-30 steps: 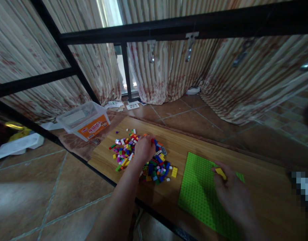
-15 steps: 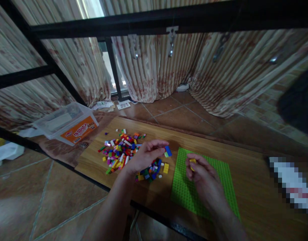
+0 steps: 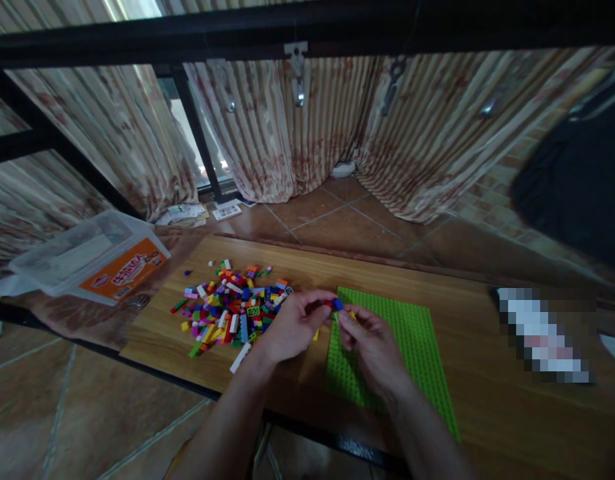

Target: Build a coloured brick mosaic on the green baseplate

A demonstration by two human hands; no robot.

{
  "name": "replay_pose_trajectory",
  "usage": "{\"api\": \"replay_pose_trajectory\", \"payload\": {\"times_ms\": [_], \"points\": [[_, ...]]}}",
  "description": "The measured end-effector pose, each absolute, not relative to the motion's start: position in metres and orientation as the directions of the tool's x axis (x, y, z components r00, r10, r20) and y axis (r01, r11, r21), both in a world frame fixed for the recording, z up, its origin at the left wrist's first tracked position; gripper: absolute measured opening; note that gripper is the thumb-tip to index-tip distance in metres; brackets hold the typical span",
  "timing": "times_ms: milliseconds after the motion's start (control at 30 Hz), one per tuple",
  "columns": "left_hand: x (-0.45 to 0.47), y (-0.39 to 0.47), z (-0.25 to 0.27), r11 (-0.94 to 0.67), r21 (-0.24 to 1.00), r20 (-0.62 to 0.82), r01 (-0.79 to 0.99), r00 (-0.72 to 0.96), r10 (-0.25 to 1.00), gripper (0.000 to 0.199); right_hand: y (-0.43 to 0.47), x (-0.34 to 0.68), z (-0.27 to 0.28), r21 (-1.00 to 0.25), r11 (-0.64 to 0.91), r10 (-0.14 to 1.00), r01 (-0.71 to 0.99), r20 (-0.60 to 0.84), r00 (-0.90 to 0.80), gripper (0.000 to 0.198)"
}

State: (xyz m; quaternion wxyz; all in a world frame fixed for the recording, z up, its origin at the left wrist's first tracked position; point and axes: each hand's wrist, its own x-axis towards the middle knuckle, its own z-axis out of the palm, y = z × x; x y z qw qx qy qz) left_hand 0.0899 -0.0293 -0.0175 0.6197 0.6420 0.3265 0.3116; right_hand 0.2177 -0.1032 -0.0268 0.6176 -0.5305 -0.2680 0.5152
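Left hand [image 3: 295,328], nearly closed, thumb and fingertips pinching 1 blue brick [image 3: 338,304]; right hand [image 3: 373,341], likewise curled, fingertips on 1 yellow brick [image 3: 352,315], mostly hidden; both bricks held above the left edge of 1 green baseplate [image 3: 415,360]. Loose brick pile [image 3: 230,310]: on wooden table [image 3: 480,407], beyond the left wrist. Hazard: fingertip-only grips, so an off-centre push could spring either small brick loose onto baseplate or table.

Bimanual Pinch Pose

Left hand [image 3: 297,327]: thumb and fingers pinched, tips directed at the right hand [image 3: 372,343]. Right hand: fingers curled, thumb extended toward the left. Behind them, left forearm [image 3: 232,413] and right forearm [image 3: 427,427] slant inward.
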Motion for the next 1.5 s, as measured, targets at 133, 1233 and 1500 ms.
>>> {"api": "replay_pose_trajectory", "payload": {"times_ms": [133,1233,1500], "points": [[0.094,-0.031,-0.018,0.005,0.999,-0.033,0.050,0.563,0.826,0.027,-0.101,0.215,-0.028,-0.920,-0.080,0.906,-0.383,-0.227,0.358,0.037],[0.108,-0.037,-0.018,0.171,0.985,-0.138,-0.029,0.469,0.873,0.020,-0.099,0.226,-0.027,-0.845,-0.079,0.906,-0.528,-0.282,0.316,0.040],[0.097,-0.032,-0.011,0.254,0.930,-0.134,-0.267,0.397,0.908,0.024,-0.099,0.221,-0.023,-0.845,-0.097,0.901,-0.526,-0.298,0.314,0.040]]}}
